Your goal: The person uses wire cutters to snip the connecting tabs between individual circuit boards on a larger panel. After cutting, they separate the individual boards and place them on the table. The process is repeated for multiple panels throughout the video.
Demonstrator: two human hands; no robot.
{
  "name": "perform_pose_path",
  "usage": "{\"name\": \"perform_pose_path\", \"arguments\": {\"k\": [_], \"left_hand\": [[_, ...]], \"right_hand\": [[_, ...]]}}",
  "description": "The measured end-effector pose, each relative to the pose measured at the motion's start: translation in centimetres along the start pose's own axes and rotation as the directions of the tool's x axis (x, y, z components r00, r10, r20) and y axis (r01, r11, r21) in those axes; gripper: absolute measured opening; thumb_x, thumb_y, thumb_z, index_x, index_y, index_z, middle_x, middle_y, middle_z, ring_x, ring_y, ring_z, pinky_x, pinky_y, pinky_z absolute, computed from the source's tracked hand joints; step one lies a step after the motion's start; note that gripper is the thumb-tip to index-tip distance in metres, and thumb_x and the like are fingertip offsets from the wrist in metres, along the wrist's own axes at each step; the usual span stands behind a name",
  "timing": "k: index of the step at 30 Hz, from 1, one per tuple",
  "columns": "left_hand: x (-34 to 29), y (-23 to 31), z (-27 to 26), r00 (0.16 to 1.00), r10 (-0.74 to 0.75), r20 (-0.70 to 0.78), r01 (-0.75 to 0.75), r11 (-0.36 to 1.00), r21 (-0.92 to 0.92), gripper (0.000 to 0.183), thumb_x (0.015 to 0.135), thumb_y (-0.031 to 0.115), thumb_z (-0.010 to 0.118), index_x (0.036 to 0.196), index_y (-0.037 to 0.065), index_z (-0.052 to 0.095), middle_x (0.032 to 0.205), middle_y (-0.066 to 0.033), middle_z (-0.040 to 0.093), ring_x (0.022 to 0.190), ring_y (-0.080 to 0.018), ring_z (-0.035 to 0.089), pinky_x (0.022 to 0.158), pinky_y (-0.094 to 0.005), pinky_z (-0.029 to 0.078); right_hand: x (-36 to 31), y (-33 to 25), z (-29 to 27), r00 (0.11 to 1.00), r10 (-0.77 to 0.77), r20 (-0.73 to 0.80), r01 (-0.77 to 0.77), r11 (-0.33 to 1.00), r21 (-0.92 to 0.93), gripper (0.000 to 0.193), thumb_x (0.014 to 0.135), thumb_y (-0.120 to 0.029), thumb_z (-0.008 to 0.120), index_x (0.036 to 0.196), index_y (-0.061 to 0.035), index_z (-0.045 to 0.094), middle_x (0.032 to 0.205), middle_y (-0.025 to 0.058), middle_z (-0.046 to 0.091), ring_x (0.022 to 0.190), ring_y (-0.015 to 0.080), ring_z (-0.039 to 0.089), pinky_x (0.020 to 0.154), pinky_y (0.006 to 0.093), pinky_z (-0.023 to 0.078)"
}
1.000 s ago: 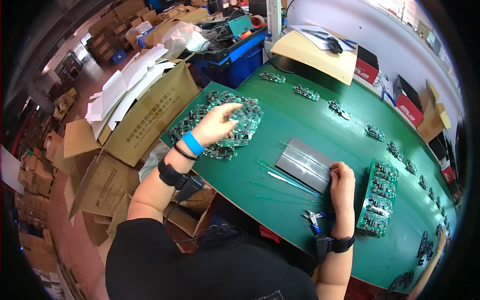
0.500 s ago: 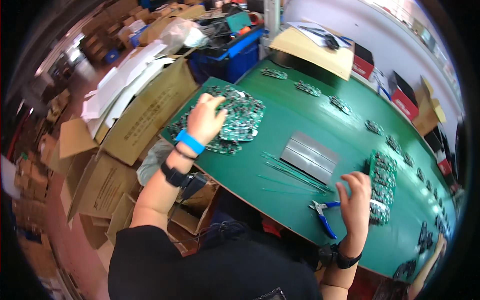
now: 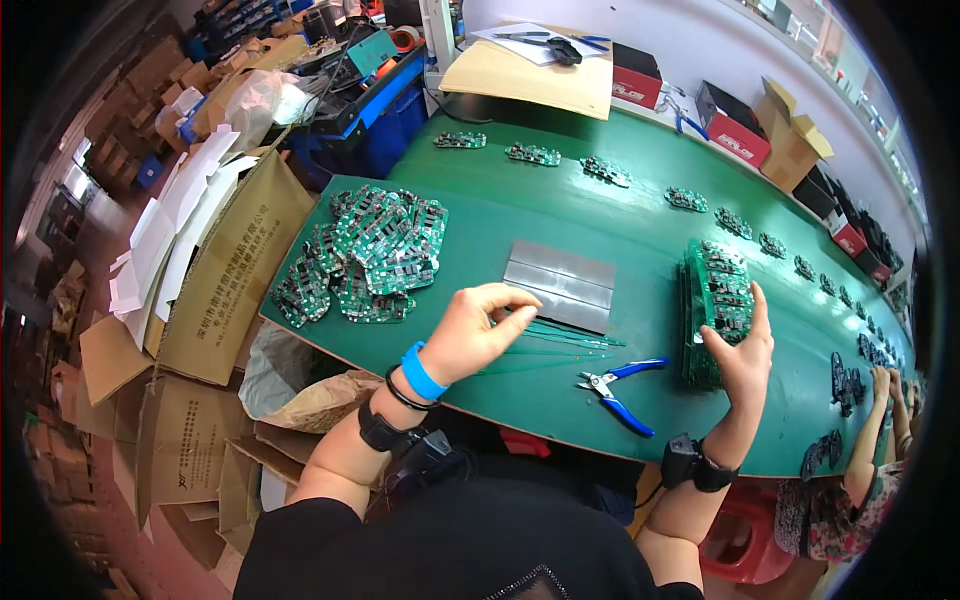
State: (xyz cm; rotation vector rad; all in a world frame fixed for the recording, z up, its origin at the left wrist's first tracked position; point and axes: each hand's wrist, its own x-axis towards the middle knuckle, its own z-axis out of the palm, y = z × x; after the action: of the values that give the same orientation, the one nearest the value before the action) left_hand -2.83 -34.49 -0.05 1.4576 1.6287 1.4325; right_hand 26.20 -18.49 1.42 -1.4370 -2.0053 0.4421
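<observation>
My left hand (image 3: pixel 482 330) hovers at the near edge of a grey metal plate (image 3: pixel 560 285). Its fingers are curled, with thumb and forefinger tips almost together; I cannot make out anything between them. Thin green wires (image 3: pixel 570 345) lie beneath and beside its fingertips. My right hand (image 3: pixel 742 350) is at the near right end of a tall stack of green circuit boards (image 3: pixel 718 300). Its thumb and fingers are spread apart over the stack's end, not visibly closed on a board. Between the hands lie blue-handled cutting pliers (image 3: pixel 622 392), jaws apart.
A loose heap of circuit boards (image 3: pixel 385 245) lies at the table's left. Single boards (image 3: pixel 605 171) form a row along the far side. Cardboard boxes (image 3: pixel 225 285) stand left of the table. At far right a co-worker's hands (image 3: pixel 885 385) are near dark parts.
My left hand has come away from the heap of boards, right and nearer, to the wires. My right hand has moved onto the near end of the board stack. The whole view has shifted.
</observation>
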Motion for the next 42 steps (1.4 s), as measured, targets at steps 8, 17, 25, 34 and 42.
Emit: {"name": "perform_pose_path", "arguments": {"k": [8,17,25,34,42], "left_hand": [[0.4,-1.7,3.9,0.932,-0.176,0.318,0.363,0.473,-0.803,0.045,0.094,0.03,0.052,0.132,0.007,0.044,0.12,-0.0097,0.057,0.1,-0.0192,0.058,0.084,-0.0332,0.048],[-0.3,-1.9,-0.2,0.946,-0.252,0.206,0.265,0.229,-0.937,0.052,0.098,0.041,0.037,0.135,0.005,0.038,0.126,-0.0163,0.053,0.114,-0.0305,0.055,0.095,-0.0488,0.047],[-1.5,-3.9,-2.9,0.95,-0.269,0.16,0.196,0.112,-0.974,0.05,0.097,0.039,0.039,0.132,0.003,0.043,0.128,-0.0177,0.052,0.112,-0.033,0.055,0.096,-0.0491,0.044],[-1.9,-3.3,-2.0,0.936,-0.122,0.331,0.317,-0.12,-0.941,0.065,0.096,0.053,0.031,0.139,0.005,0.035,0.137,-0.019,0.044,0.122,-0.0372,0.046,0.102,-0.054,0.037],[-3.3,-1.5,-1.5,0.909,-0.151,0.388,0.408,0.139,-0.902,0.066,0.098,0.051,0.024,0.143,0.004,0.024,0.139,-0.0186,0.04,0.119,-0.0364,0.048,0.1,-0.0539,0.039]], "right_hand": [[-5.5,-6.6,2.8,0.852,-0.211,0.48,-0.422,0.266,0.867,0.065,0.081,-0.036,0.061,0.134,-0.0063,0.041,0.127,0.0125,0.051,0.106,0.0245,0.055,0.09,0.033,0.045],[-5.9,-4.8,4.0,0.774,-0.437,0.457,0.378,0.899,0.22,0.082,0.065,-0.027,0.079,0.132,0.0015,0.041,0.128,0.0183,0.05,0.123,0.0356,0.042,0.099,0.0426,0.036],[-8.9,-3.1,3.7,0.821,-0.416,0.39,0.487,0.867,-0.102,0.067,0.066,-0.024,0.077,0.124,-0.0024,0.051,0.115,0.0161,0.048,0.111,0.0357,0.042,0.099,0.0473,0.029],[-5.6,-5.4,4.4,0.844,-0.25,0.475,-0.274,0.561,0.781,0.036,0.079,-0.009,0.059,0.114,0.0019,0.057,0.099,0.002,0.053,0.089,0.0084,0.049,0.079,0.0235,0.041],[-3.4,-10.3,6.1,0.757,-0.653,0.037,0.643,0.753,0.136,0.057,0.061,-0.015,0.063,0.118,-0.0088,0.059,0.105,0.0124,0.055,0.1,0.0326,0.049,0.091,0.0424,0.035]]}}
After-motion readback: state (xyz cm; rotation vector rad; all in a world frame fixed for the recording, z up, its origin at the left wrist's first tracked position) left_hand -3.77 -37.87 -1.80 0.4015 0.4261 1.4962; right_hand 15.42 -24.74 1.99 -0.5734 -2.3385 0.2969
